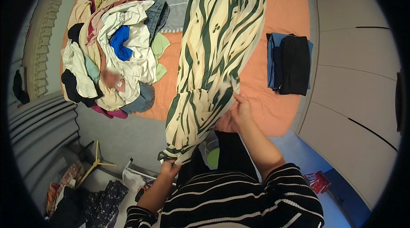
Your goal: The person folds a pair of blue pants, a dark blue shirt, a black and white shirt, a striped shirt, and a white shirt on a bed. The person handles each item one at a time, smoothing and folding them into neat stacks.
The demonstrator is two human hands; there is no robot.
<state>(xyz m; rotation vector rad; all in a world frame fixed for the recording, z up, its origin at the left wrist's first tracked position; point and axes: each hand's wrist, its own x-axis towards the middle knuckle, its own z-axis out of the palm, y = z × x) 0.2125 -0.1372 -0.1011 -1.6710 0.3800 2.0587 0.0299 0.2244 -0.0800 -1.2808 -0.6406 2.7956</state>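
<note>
A long cream dress (218, 35) with dark green wavy stripes lies lengthwise over the bed, its gathered waist near the front edge. Its narrower end hangs off the bed toward me. My left hand (170, 168) is closed on that end, by a small white tag. Farther up, to the right of the waist, my right hand (242, 109) pinches the side of the cloth, which is slightly blurred there. The fingertips of both hands are partly hidden by the fabric.
Mixed clothes (128, 18) are heaped on the bed's left. Folded dark and blue garments (294, 63) lie stacked at the right edge, on the orange bedcover (279, 117). Pale cabinets (350, 87) line the right wall. A yellow stand (97, 161) and more clothes (104, 202) are at lower left.
</note>
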